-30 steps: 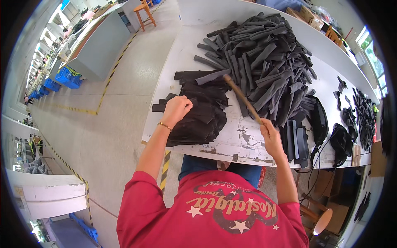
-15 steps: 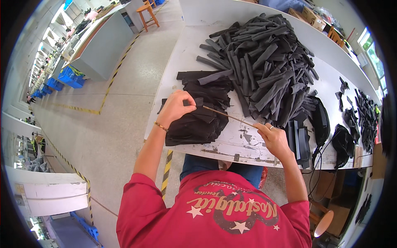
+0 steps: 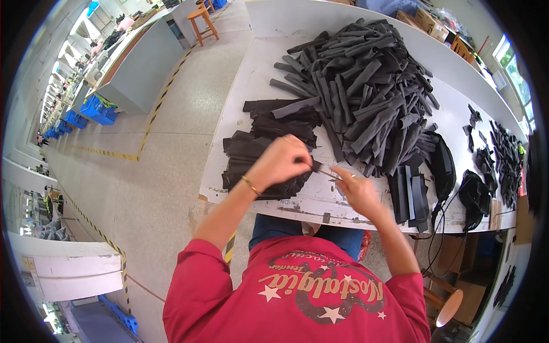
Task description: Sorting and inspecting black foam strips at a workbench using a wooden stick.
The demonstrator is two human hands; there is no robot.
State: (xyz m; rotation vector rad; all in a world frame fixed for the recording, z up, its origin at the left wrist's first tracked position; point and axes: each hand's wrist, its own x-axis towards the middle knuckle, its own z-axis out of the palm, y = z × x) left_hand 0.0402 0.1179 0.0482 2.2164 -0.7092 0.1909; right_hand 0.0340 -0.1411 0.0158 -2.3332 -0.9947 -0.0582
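White table (image 3: pixel 260 71) in front of me, scuffed along near edge. On it: big heap of dark grey strips (image 3: pixel 366 91) upper centre, black fabric stack (image 3: pixel 243 157) left of centre, flat dark pieces (image 3: pixel 408 197) and black pouches (image 3: pixel 440 168) right, loose dark scraps (image 3: pixel 506 166) far right.

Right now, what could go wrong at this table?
The thin stick in the right hand might snag the dark cloth piece at the left hand. The left hand, over the black stack, could brush it askew. The grey strip beside the grey heap could get mixed in.
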